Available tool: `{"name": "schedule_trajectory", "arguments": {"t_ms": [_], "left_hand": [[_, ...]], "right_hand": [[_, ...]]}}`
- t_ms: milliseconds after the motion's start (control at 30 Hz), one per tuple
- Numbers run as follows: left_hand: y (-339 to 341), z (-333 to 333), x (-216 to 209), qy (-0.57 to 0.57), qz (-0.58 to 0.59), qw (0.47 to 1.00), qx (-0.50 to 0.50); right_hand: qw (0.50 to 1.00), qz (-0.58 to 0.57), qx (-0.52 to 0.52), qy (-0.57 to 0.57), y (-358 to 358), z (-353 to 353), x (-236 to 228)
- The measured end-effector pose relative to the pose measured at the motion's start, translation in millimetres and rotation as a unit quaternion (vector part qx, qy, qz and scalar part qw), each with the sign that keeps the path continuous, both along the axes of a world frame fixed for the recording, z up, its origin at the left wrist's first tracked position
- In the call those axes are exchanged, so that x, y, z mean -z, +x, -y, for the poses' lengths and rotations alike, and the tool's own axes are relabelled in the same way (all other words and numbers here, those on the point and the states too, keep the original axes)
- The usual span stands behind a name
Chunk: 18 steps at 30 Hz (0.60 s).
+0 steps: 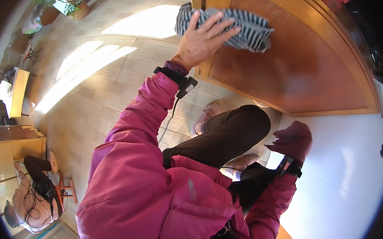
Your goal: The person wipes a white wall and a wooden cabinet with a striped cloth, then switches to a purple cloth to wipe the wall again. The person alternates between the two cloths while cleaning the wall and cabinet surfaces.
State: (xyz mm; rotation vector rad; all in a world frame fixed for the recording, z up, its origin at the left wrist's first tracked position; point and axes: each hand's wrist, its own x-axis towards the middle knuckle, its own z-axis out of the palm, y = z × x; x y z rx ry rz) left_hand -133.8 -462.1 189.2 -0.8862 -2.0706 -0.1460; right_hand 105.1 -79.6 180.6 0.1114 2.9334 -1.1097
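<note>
My left hand (pixel 205 36) lies over a folded grey-and-black striped cloth (pixel 249 29), fingers spread across it. The cloth rests against the brown wooden panel (pixel 280 60), near its upper left edge. A dark strap with a small black device (pixel 186 88) and cable is around that wrist. Lower right, my right hand (pixel 294 141) appears dark maroon, beside a white surface (pixel 341 166); whether this is a glove or shade I cannot tell. Its fingers are too dark and blurred to make out, and nothing held shows. Another strap with a black device (pixel 287 165) circles the right wrist.
My bent knee (pixel 249 117) is close to the wooden panel. Light planks cover the floor (pixel 87 95). At the lower left another person (pixel 35 201) sits on a small reddish stool (pixel 65 190) by wooden cabinets (pixel 8 163). A potted plant (pixel 77 11) stands at the far left.
</note>
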Motion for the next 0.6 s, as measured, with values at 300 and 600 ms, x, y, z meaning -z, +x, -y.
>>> {"name": "schedule_trajectory", "arguments": {"t_ms": [300, 600], "left_hand": [[4.5, 13.4, 130.2, -0.134, 0.140, 0.981, 0.027], [44.7, 50.7, 126.0, 0.269, 0.570, 0.757, 0.173]], "right_hand": [[1.000, 0.010, 0.004, 0.025, 0.0, -1.4, -1.4], [0.957, 0.091, 0.130, -0.243, -6.7, 34.1, -33.5]]}}
